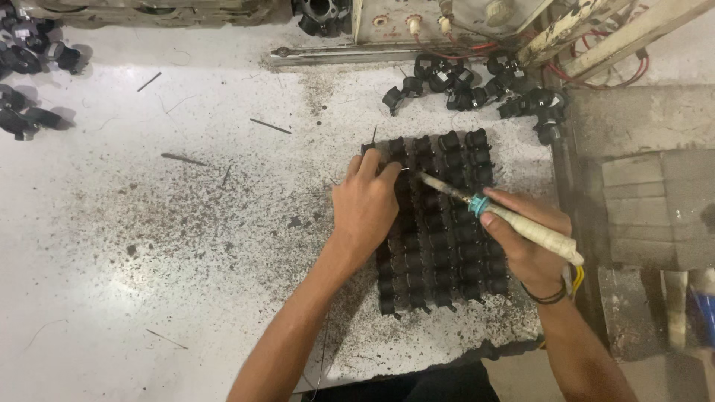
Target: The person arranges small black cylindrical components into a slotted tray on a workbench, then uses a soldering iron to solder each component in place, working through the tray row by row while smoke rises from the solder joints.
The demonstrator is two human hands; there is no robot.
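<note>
Your right hand is closed around a soldering iron, pen-style grip, fingers wrapped on the taped pale handle just behind the teal collar. The iron's tip points up-left and sits at the upper left part of the block of black components, right next to your left fingertips. Your left hand rests palm-down on the left edge of that block, fingers bent and pressed on the top rows; a thin wire seems pinched at the fingertips, too small to be sure. The block is a tight grid of small black parts standing in rows on the white worktable, near its right edge. The table around it is speckled with dark debris and a few thin metal slivers. A loose pile of similar black parts lies above the block, near red wires. More black parts are scattered at the far left. A dark band is on your right wrist.
</note>
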